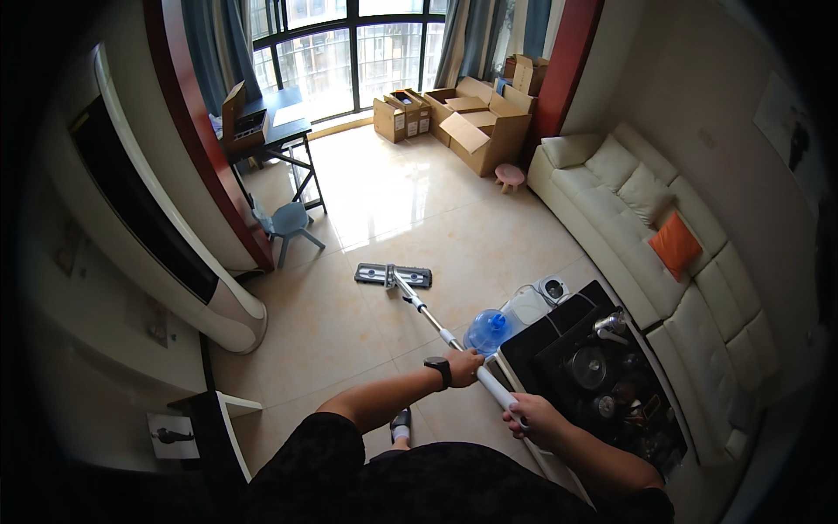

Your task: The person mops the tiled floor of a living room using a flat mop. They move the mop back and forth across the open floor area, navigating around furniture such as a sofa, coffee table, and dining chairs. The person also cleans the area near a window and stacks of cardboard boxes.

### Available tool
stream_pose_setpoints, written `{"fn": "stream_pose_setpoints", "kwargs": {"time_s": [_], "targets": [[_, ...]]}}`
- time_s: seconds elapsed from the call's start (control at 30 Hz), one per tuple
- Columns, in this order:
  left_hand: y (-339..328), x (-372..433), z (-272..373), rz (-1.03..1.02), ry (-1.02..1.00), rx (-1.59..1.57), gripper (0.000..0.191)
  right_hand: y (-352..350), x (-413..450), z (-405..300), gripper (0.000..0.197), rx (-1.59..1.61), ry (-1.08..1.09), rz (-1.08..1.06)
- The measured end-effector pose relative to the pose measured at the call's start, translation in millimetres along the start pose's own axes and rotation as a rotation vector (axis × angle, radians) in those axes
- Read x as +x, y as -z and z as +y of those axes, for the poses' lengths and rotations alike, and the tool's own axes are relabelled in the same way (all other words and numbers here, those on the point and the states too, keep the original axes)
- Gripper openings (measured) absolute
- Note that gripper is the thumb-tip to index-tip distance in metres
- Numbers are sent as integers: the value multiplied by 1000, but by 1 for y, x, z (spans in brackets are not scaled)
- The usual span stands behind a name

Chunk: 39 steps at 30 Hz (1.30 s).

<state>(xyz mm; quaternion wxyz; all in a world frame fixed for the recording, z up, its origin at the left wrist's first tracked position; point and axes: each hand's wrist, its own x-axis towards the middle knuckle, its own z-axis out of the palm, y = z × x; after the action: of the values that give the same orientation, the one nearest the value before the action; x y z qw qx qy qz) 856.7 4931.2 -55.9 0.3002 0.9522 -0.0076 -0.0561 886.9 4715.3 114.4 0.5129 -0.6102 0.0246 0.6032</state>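
Observation:
A flat mop runs diagonally away from me, its rectangular head (411,276) lying flat on the tiled floor (314,340). My left hand (463,367), with a dark watch on the wrist, grips the mop pole (432,321) partway down. Around the white end of the handle (497,388) my right hand (538,419) is closed. Just beyond my left hand stands a blue water-cooler bottle (488,332), beside the black-topped coffee table (556,327). The underside of the mop head is hidden.
On the coffee table are a glass lid (589,367) and other items. A cream sofa (609,190) lines the right wall. A small blue chair (288,219) and a tall white air conditioner (242,321) stand left. Cardboard boxes (484,141) and a pink stool (509,175) are farther off.

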Motion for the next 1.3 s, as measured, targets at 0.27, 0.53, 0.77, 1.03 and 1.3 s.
{"fn": "stream_pose_setpoints", "kwargs": {"time_s": [0.27,0.53,0.77,1.03,1.3], "targets": [[-19,-11,71,-17,-130,-20,18,30,-70,24,36,-92,-2,-25],[-20,14,-50,-8,11,-37,29,5,69,32,24,-203,134,-19],[18,21,-162,163,255,-30,38,-66,192,-12,20,-116,155,-53],[73,20,-140,35,299,194,29,-74,215,-30,16,425,-21,-173],[7,20,-29,77,-186,115,10,-1,48,-8,37,171,-73,-124]]}}
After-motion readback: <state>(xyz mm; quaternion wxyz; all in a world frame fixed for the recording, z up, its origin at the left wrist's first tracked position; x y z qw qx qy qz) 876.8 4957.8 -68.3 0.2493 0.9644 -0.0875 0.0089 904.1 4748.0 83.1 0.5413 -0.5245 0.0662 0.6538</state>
